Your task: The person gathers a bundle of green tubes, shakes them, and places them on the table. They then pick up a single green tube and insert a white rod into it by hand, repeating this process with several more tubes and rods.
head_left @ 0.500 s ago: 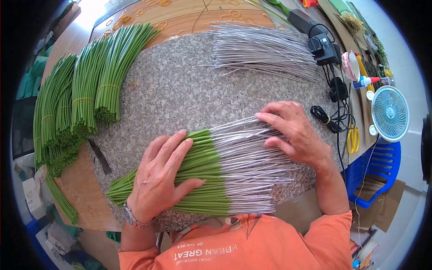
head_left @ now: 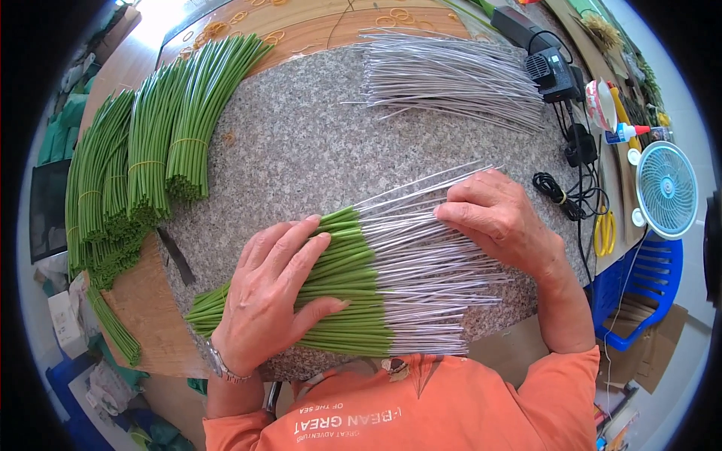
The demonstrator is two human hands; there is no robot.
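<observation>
A fanned bundle of green plastic stems [head_left: 342, 263] with bare silvery wires [head_left: 429, 274] sticking out of their right ends lies before me on the speckled stone slab. My left hand [head_left: 274, 289] rests on top of the green part, fingers stretched out and thumb apart. Over the far wires, my right hand [head_left: 500, 222] has its thumb and index finger pinched together on a wire end. Its other fingers are curled, so how many wires it grips cannot be made out. At the left ends the stems gather close together, partly behind my left wrist.
A pile of loose silvery wires [head_left: 459, 79] lies at the far right. Banded green stem bundles [head_left: 154, 150] stack at the left. A black cable [head_left: 568, 195], yellow scissors [head_left: 605, 233], a glue bottle [head_left: 624, 134] and a small fan [head_left: 667, 188] line the right edge.
My right hand has shifted slightly right, and its fingers have closed from spread to a pinch on the wires. My left hand stays on the stems. The whole view has shifted a little.
</observation>
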